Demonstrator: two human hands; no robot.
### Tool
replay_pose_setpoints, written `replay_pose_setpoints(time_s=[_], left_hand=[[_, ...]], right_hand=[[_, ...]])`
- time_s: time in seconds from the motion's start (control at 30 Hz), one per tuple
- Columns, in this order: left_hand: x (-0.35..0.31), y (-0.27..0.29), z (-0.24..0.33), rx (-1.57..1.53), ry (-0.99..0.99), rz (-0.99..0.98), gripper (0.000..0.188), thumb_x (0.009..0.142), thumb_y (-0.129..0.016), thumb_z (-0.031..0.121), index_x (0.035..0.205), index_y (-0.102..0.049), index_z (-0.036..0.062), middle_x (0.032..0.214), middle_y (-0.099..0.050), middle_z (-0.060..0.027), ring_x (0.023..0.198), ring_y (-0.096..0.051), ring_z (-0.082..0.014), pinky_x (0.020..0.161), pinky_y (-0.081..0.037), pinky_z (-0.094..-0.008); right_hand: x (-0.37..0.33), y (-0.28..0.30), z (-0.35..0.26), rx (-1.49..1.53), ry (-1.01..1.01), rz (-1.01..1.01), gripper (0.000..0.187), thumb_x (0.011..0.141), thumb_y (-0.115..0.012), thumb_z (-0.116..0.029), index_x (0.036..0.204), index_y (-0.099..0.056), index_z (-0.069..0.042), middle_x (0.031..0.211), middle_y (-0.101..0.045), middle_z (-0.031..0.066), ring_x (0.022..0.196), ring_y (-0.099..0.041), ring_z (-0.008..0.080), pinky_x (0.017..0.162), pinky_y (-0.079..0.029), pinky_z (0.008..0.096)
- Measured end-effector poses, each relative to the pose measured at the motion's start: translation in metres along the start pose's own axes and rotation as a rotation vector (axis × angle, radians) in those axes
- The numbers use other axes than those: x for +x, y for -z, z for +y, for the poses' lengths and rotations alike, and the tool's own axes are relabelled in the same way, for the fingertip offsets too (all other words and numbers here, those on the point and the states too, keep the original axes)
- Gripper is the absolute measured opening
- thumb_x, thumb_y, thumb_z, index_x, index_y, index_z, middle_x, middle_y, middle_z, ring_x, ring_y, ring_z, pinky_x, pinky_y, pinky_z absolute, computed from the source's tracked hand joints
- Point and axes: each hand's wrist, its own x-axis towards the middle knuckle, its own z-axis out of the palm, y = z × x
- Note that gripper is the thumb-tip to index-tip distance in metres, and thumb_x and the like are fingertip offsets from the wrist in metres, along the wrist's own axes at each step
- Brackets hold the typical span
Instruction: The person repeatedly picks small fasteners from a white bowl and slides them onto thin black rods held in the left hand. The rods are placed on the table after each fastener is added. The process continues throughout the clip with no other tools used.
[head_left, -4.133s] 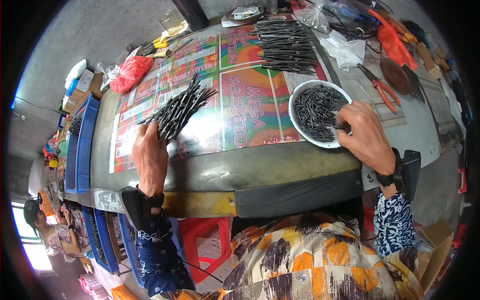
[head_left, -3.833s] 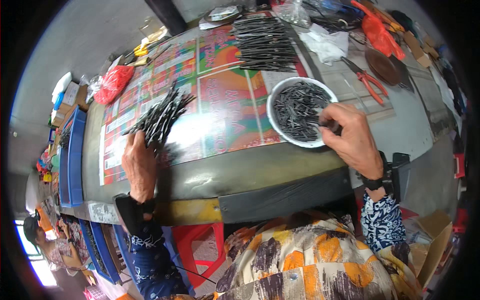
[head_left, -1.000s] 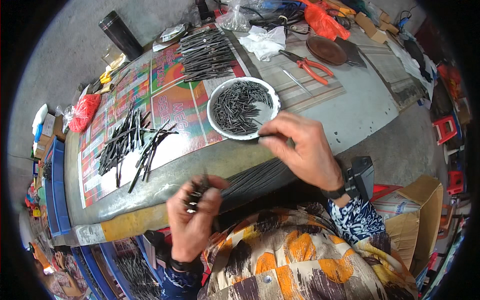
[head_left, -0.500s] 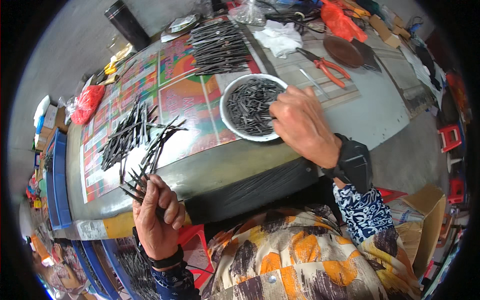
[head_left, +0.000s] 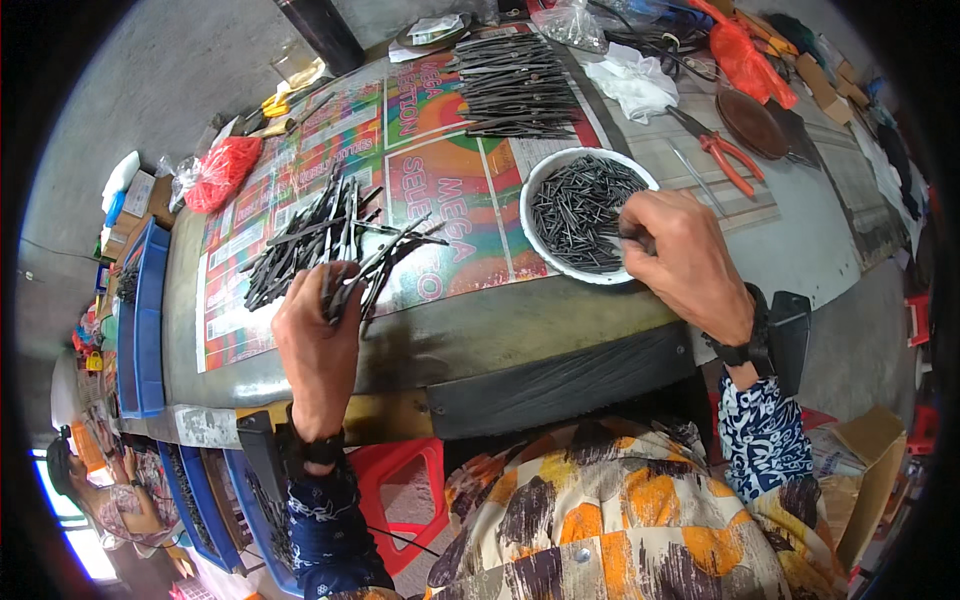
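A loose pile of thin black sticks [head_left: 300,245] lies on the left of the printed sheet. My left hand [head_left: 318,330] is at the pile's near edge, fingers curled around some sticks; how many is hidden. A white bowl [head_left: 530,222] full of short black pieces [head_left: 580,210] stands right of the middle. At its right rim is my right hand [head_left: 690,255], thumb and fingers pinched together over the pieces. What sits between those fingertips is too small to make out. Farther back, long black sticks [head_left: 515,85] are laid in a neat stack.
Red-handled pliers [head_left: 730,160] and a thin silver rod [head_left: 697,178] lie right of the bowl. A brown round dish [head_left: 752,125] is beyond them. At left are a red plastic bag [head_left: 222,172] and a blue tray [head_left: 150,320]. Another person [head_left: 120,500] sits at lower left.
My left hand has moved forward to the stick pile; before, it held a bundle upright near the table edge. My right hand stays at the bowl's rim. The whole view has shifted.
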Motion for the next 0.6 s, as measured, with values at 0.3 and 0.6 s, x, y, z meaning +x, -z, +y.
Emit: replay_pose_setpoints(time_s=[0.3, 0.6], left_hand=[[0.013, -0.019, -0.008, 0.382, -0.189, -0.125, 0.031, 0.068, -0.069, -0.002, 0.096, -0.059, 0.0045, 0.092, -0.056, -0.016, 0.078, -0.059, -0.0399, 0.064, -0.047, -0.0467], [0.007, -0.02, -0.002, 0.177, -0.079, 0.097, 0.025, 0.073, -0.063, -0.006, 0.097, -0.058, 0.0006, 0.089, -0.062, -0.0192, 0.081, -0.061, -0.0409, 0.068, -0.047, -0.0437]], right_hand=[[-0.012, 0.003, -0.015, 0.514, -0.257, 0.094, 0.01, 0.08, -0.062, 0.001, 0.09, -0.06, 0.001, 0.072, -0.057, 0.0033, 0.063, -0.054, 0.0093, 0.058, -0.044, 0.0242], [-0.029, 0.008, -0.014, 0.795, -0.297, 0.094, 0.021, 0.081, -0.064, 0.001, 0.102, -0.064, 0.004, 0.082, -0.064, 0.001, 0.072, -0.056, 0.005, 0.066, -0.048, 0.0211]])
